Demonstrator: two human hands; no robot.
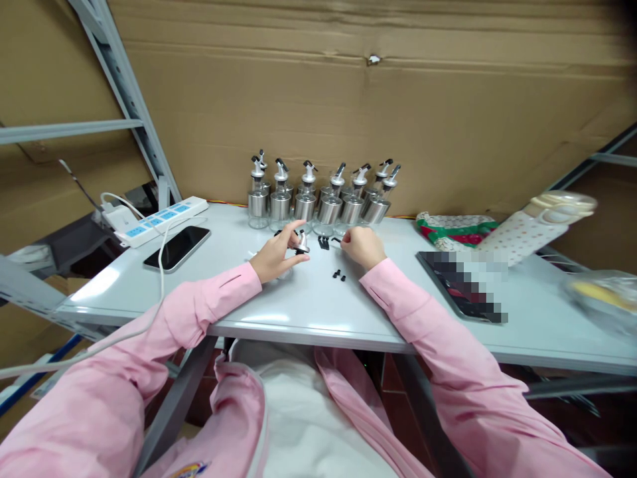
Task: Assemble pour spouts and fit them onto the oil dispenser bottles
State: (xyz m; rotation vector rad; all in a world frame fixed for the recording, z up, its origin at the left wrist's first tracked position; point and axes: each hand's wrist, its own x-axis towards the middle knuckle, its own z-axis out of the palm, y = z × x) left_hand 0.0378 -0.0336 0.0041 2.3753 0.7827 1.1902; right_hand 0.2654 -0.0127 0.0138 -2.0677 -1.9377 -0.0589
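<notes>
My left hand [276, 255] is closed around a small bottle's silver and black pourer cap [300, 244] on the grey table [318, 299]. My right hand [362, 245] is curled beside it, its fingertips pinching something small and dark near a little black part [324, 243]. Two tiny black pieces [339, 275] lie on the table in front of my right wrist. Behind my hands stands a row of several steel-and-glass dispenser bottles [318, 202] with pourer tops.
A black phone [177, 247] and a white power strip [158, 219] with a white cable lie at the left. At the right are a dark tablet [460, 285], patterned cloth [455, 229] and a plastic bag [604, 295]. A cardboard wall stands behind.
</notes>
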